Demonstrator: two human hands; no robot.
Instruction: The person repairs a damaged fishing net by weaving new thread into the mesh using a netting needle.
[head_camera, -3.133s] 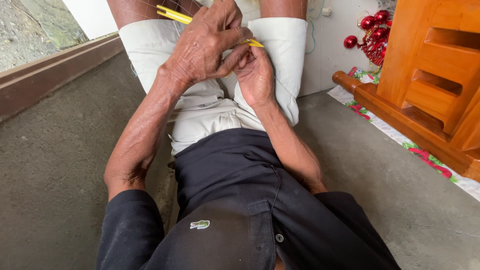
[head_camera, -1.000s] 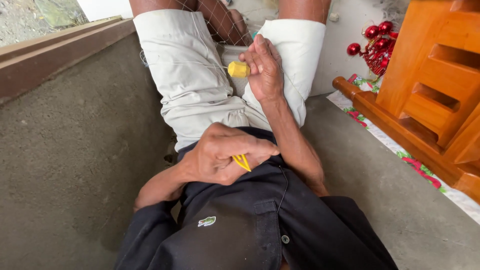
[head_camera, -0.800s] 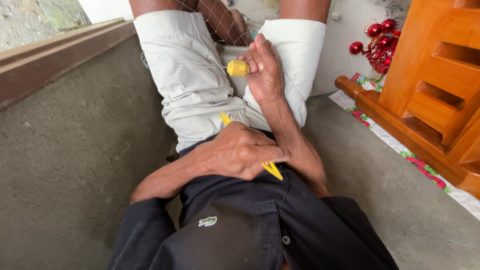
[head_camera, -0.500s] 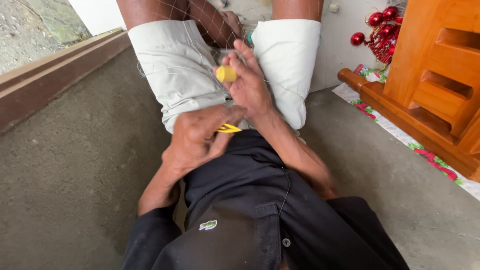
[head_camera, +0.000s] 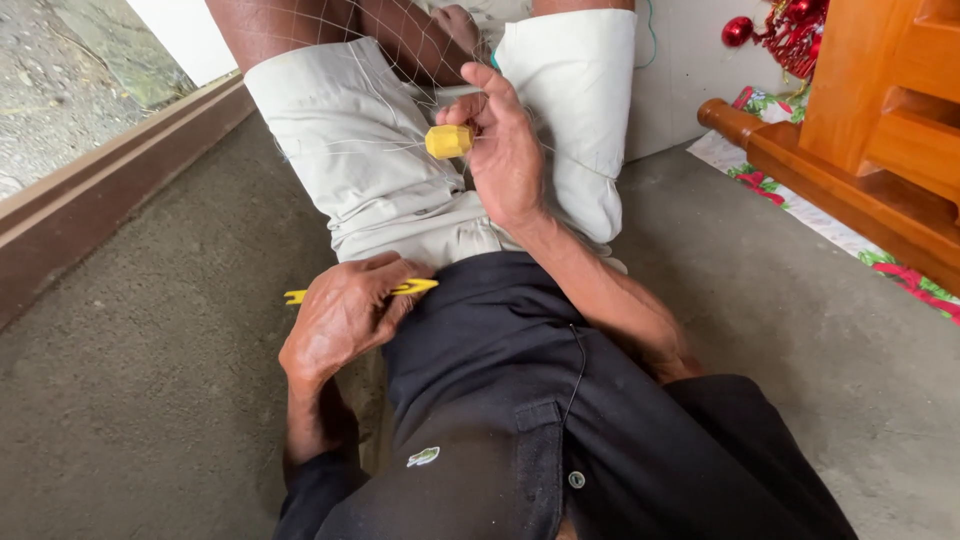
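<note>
Right hand (head_camera: 508, 160) is up over the lap, wrist bent back a bit, forearm running down toward the black shirt (head_camera: 560, 420). Thumb and first fingers are pinching a small yellow float (head_camera: 449, 141), with the other fingers loosely curled behind it. The float sits right at the gap between the two thighs, touching the thin fishing net (head_camera: 400, 60) that's draped across the legs.

Left hand (head_camera: 345, 318) is much lower, down by the waist on the left side of the lap, knuckles up, fingers curled closed around a flat yellow netting needle (head_camera: 415, 288). One end of the needle pokes out past the fingertips toward the shirt, the other tip sticks out the far side of the hand over the floor. Elbow is tucked in, sleeve bunched below the wrist.

Going outward from the lap: light beige shorts (head_camera: 350, 170), grey concrete floor (head_camera: 150, 400) all around, a brown wooden sill (head_camera: 100, 200) off to the left, and an orange wooden furniture piece (head_camera: 880, 150) on the right with red ornaments (head_camera: 780, 30) behind it.
</note>
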